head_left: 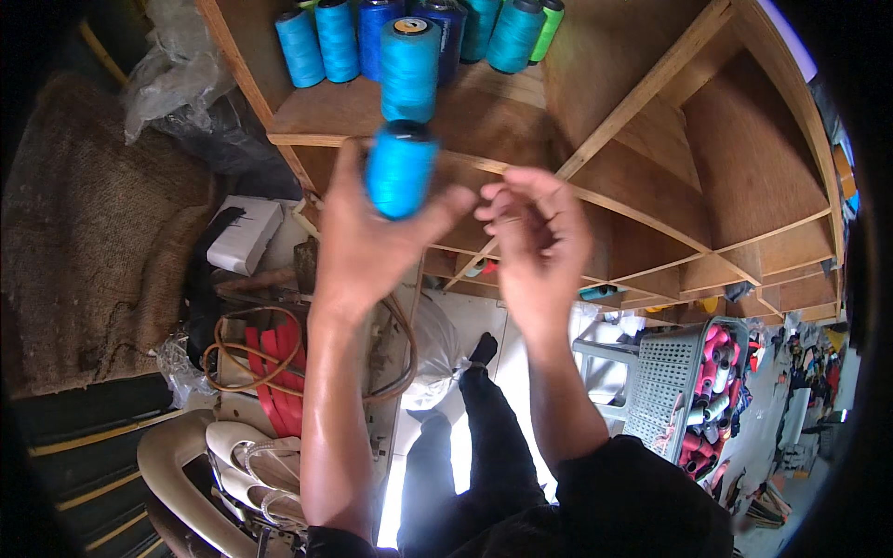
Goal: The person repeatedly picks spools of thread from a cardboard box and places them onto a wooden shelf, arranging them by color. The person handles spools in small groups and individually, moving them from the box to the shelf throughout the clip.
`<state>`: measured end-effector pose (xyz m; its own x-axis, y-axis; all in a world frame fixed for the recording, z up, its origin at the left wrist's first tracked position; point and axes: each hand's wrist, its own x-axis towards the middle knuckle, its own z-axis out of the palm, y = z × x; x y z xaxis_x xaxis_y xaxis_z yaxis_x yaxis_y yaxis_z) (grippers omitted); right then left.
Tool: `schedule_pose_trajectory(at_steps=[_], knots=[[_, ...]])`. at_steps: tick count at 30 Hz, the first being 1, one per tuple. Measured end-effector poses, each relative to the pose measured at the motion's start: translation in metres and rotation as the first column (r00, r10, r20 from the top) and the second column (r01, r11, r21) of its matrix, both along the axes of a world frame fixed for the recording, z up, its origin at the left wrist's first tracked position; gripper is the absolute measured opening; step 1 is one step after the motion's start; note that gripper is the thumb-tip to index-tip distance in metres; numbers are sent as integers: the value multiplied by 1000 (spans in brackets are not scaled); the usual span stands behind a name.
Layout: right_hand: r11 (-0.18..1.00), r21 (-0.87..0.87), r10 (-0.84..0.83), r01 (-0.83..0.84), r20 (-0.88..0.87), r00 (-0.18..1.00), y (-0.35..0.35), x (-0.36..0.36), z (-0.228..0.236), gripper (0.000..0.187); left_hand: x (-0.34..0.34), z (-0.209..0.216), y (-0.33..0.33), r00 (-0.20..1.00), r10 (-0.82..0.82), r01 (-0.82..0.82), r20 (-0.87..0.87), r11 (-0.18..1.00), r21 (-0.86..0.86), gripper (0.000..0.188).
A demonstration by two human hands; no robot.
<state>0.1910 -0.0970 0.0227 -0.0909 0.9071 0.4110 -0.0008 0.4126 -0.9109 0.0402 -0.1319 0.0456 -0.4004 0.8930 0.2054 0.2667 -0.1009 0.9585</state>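
A bright blue cone of sewing thread with a dark top rests in my left hand, fingers on its left side and thumb reaching out to the right. It is just below the front edge of a wooden shelf. Right behind it, a teal-blue thread cone stands upright at that edge. My right hand hovers to the right of the held cone, apart from it. Its fingers are loosely bent and a little blurred, with nothing visible in them.
More blue, teal and green thread cones line the shelf's back. Wooden compartments extend to the right. Below right is a grey basket of pink and white spools. To the left are brown sacking, a white box and cream sandals.
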Motion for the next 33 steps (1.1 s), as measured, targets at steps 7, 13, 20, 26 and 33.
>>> schedule_pose_trajectory(at_steps=[7,13,20,26,33], knots=[[926,63,263,-373,600,755,47,34,93,44,36,-11,31,900,-421,394,113,897,201,74],[883,435,-268,-173,773,576,80,22,154,36,56,-37,66,981,-53,126,-188,909,396,61],[836,545,-464,-63,763,450,101,-7,153,34,69,-69,60,674,122,136,-729,949,285,64],[923,309,-173,-228,866,470,67,10,127,39,61,-38,35,1000,-14,16,-7,900,436,58],[972,-71,228,-225,528,818,80,-4,82,38,21,-38,2,930,159,-237,331,949,209,43]])
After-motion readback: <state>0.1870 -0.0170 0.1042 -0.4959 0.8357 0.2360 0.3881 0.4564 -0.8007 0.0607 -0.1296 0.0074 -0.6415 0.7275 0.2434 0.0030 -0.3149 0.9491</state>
